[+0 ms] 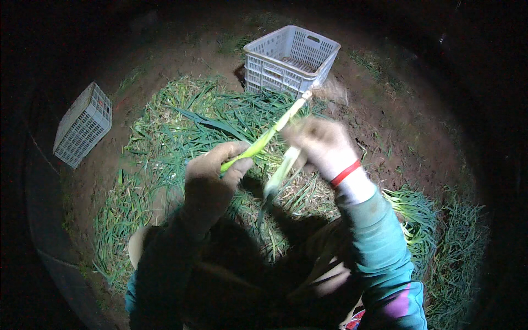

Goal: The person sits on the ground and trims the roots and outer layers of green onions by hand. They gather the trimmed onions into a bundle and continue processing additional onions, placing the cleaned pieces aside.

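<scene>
My left hand [218, 163] grips a pale green leek-like stalk [270, 134] near its leafy end. The stalk slants up to the right, its whitish base and fringe of roots [332, 93] before the front of a crate. Close beside its upper part is my right hand [319, 138], blurred, with fingers curled. A loose whitish-green leaf strip [282, 171] hangs down from that hand's fingers, darker toward its lower tip. Below both hands lies a thick litter of cut green leaves [165, 136], partly under my shadow.
A grey plastic crate [268, 68] stands upright ahead. Another slatted crate [84, 126] sits tilted in view at the left. At the right lie a bunch of green stalks [416, 222] and darker leaves [458, 251]. Bare soil [396, 128] surrounds the litter; the outer area is dark.
</scene>
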Demonstrator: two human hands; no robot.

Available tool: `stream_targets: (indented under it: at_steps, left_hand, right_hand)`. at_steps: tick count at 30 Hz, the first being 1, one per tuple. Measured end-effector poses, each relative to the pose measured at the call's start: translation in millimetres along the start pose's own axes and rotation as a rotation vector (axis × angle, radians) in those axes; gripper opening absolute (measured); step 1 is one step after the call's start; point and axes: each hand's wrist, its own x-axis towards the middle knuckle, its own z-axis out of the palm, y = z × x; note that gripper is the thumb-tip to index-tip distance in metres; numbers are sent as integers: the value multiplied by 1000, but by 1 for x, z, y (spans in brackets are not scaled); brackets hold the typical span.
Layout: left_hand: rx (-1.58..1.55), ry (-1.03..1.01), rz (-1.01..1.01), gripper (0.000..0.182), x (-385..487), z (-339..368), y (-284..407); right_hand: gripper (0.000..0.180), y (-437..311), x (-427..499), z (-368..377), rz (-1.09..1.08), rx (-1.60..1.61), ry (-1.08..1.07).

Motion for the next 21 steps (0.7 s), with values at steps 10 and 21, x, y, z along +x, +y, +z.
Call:
stream_targets:
  at_steps: [10,21]
  left_hand:
    - [-484,-25,-367,17,3,-4,-11]
    - [-735,-427,-461,34,16,13,-14]
  right_hand:
    - [37,-16,-5,-61,-12,-597,-575]
    - [21,-19,8,9,-54,162,41]
